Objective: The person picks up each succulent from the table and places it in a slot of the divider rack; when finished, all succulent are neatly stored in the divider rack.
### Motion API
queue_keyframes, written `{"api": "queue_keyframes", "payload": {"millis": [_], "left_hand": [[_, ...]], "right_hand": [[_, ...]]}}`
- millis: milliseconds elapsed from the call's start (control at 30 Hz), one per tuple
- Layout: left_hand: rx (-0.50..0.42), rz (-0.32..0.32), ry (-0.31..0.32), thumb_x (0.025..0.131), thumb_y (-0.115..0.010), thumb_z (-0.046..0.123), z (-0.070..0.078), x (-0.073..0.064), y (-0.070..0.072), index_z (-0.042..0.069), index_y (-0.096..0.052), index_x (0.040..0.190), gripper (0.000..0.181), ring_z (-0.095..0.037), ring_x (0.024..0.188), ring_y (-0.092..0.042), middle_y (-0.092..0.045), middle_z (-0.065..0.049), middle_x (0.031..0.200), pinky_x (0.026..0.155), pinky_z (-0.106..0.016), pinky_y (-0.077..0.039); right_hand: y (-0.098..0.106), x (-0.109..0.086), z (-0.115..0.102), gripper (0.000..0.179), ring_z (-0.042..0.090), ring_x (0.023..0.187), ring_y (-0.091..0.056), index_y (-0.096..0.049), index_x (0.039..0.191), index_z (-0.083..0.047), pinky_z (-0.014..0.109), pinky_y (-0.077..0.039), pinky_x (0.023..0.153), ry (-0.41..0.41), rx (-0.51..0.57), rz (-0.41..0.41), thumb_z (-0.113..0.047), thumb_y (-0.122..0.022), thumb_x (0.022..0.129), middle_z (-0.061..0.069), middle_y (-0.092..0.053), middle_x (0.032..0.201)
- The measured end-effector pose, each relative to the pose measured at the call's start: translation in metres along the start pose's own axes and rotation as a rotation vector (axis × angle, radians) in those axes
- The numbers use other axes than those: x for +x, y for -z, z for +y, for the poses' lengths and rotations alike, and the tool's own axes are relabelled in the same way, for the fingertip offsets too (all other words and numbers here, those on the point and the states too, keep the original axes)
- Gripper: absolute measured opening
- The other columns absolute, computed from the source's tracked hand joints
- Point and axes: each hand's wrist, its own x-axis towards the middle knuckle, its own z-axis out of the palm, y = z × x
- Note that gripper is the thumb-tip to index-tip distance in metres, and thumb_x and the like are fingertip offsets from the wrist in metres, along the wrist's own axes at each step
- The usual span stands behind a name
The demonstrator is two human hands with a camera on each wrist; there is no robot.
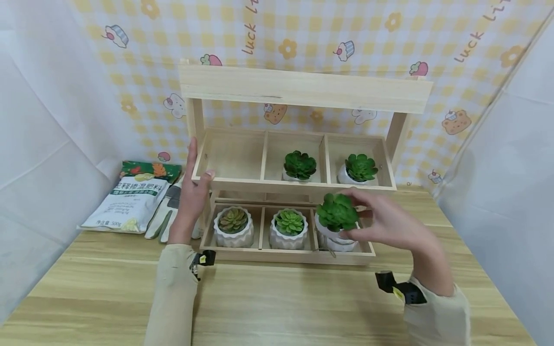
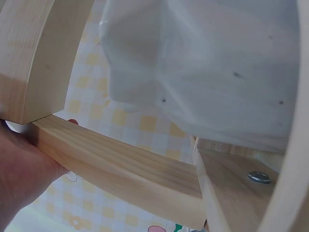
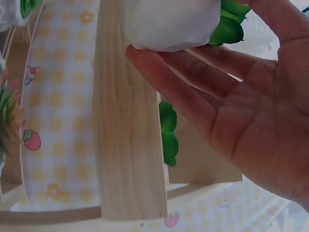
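My right hand (image 1: 385,223) holds a green artificial succulent (image 1: 337,212) in a white pot (image 3: 169,24), fingers against the pot's side. It is over the lower tray's right compartment, overlapping another white pot (image 1: 342,246) there; any plant in that pot is hidden. My left hand (image 1: 192,192) grips the left front corner of the two-tier wooden shelf (image 1: 303,89), thumb at the upper tray's front and fingers along its outer side. In the upper tray, dark green succulents stand in the middle (image 1: 300,165) and right (image 1: 361,167) compartments; the left compartment is bare.
A reddish-green succulent (image 1: 233,220) and a bright green succulent (image 1: 289,222) stand in white pots in the lower tray's left and middle compartments. Left of the shelf lie a fertilizer bag (image 1: 130,202) and work gloves (image 1: 164,214) on the wooden table (image 1: 277,298). A checked cloth (image 1: 320,29) hangs behind.
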Motion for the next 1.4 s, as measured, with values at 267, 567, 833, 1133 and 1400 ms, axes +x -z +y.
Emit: {"api": "queue_keyframes", "payload": {"millis": [267, 567, 833, 1133, 1400], "left_hand": [[-0.003, 0.004, -0.006, 0.089, -0.047, 0.024, -0.001, -0.001, 0.001, 0.046, -0.011, 0.146, 0.071, -0.023, 0.135, -0.021, -0.007, 0.014, 0.153, 0.1, -0.057, -0.024], [0.005, 0.005, 0.005, 0.089, -0.047, 0.027, -0.002, -0.001, 0.002, 0.047, -0.01, 0.146, 0.071, -0.024, 0.135, -0.022, -0.007, 0.014, 0.152, 0.1, -0.058, -0.025], [-0.03, -0.004, -0.016, 0.089, -0.047, 0.025, -0.001, -0.001, 0.001, 0.044, -0.01, 0.147, 0.071, -0.026, 0.135, -0.022, -0.007, 0.011, 0.153, 0.099, -0.059, -0.025], [-0.012, -0.003, -0.002, 0.089, -0.048, 0.025, 0.001, 0.0, 0.0, 0.046, -0.011, 0.146, 0.071, -0.026, 0.135, -0.022, -0.008, 0.012, 0.153, 0.097, -0.061, -0.025], [-0.007, 0.0, -0.019, 0.089, -0.048, 0.027, -0.001, 0.0, 0.0, 0.045, -0.011, 0.147, 0.071, -0.023, 0.136, -0.019, -0.007, 0.013, 0.153, 0.099, -0.06, -0.023]], "right_hand": [[0.0, 0.023, -0.019, 0.058, 0.016, 0.099, -0.06, -0.051, 0.126, -0.008, 0.031, -0.05, 0.078, 0.02, -0.05, -0.021, -0.012, -0.076, 0.074, 0.0, -0.062, 0.108], [-0.005, 0.049, -0.037, 0.062, 0.012, 0.101, -0.058, -0.05, 0.127, -0.012, 0.032, -0.048, 0.083, 0.02, -0.122, -0.035, -0.017, -0.078, 0.072, -0.003, -0.063, 0.108], [-0.011, 0.071, -0.046, 0.061, 0.011, 0.101, -0.058, -0.051, 0.126, -0.013, 0.032, -0.049, 0.082, 0.018, -0.126, 0.006, -0.022, -0.078, 0.072, -0.004, -0.063, 0.106], [-0.016, 0.095, -0.056, 0.053, 0.013, 0.087, -0.059, -0.054, 0.12, -0.011, 0.032, -0.048, 0.077, 0.07, -0.134, 0.052, -0.021, -0.075, 0.072, -0.004, -0.063, 0.097], [-0.02, 0.12, -0.066, 0.056, 0.014, 0.092, -0.06, -0.054, 0.121, -0.006, 0.03, -0.047, 0.081, 0.065, -0.148, 0.073, -0.021, -0.076, 0.072, 0.002, -0.064, 0.102]]}}
